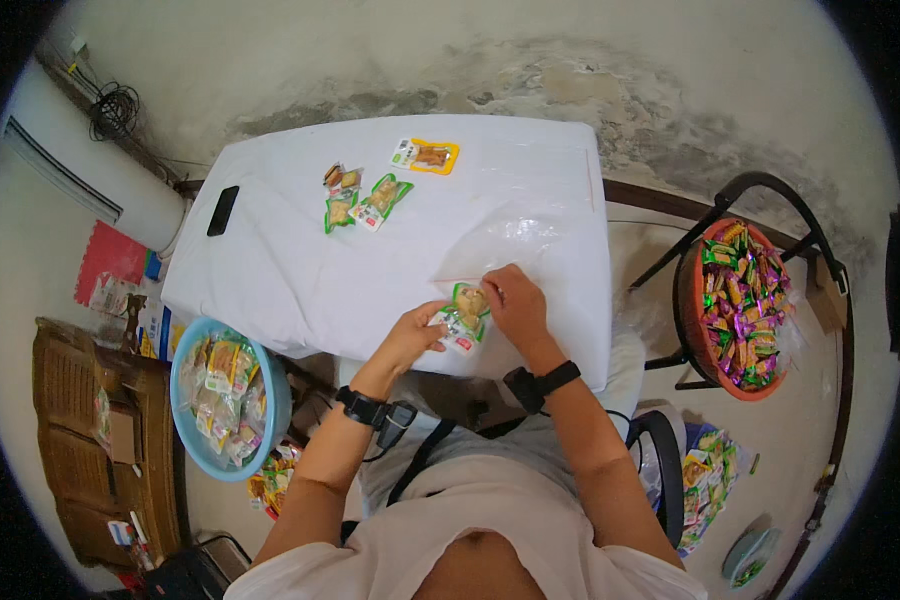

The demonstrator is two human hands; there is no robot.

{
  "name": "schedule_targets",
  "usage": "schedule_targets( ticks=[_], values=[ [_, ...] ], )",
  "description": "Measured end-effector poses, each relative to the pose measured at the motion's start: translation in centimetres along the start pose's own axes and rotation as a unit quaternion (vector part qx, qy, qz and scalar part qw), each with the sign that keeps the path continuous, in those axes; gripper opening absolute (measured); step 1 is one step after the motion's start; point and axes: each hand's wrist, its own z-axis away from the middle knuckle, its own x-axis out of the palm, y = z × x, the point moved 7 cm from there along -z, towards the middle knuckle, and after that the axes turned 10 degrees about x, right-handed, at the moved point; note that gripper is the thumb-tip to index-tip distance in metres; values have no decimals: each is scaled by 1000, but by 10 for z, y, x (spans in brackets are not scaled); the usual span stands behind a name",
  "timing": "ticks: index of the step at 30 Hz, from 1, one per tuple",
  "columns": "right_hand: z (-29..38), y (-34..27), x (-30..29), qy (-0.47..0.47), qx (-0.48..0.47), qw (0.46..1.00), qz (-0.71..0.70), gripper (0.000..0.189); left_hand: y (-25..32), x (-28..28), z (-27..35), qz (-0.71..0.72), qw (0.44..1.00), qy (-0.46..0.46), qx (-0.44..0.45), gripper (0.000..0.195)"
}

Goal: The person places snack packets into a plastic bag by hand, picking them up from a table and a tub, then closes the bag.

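Note:
My left hand grips the lower left side of a green-and-white snack packet near the table's front edge. Beside the packet's upper right corner is my right hand, its fingers bent at the mouth of a clear plastic bag; whether they pinch the bag or the packet I cannot tell. The bag lies flat on the white-covered table. Farther back lie a yellow-edged snack packet, a green-edged packet and small wrapped snacks.
A black phone lies at the table's left. Left of the table is a blue basin of bagged snacks; at right, an orange basin of wrapped sweets rests on a black-framed chair. More packets lie low on the right.

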Motion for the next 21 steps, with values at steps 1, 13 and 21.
schedule_targets(
  ticks=[1,13,21],
  values=[
    [1,-5,1,-16,-27,1000,3,7,-2,4,-7,-9,1000,-7,-3,40],
    [12,-35,-3,-20,-191,981,28,9,-16,56,-90,222,974,-49,2,42],
    [13,-31,5,-142,-171,974,47,10,17,96,-123,16,981,-175,85,50]
  ],
)
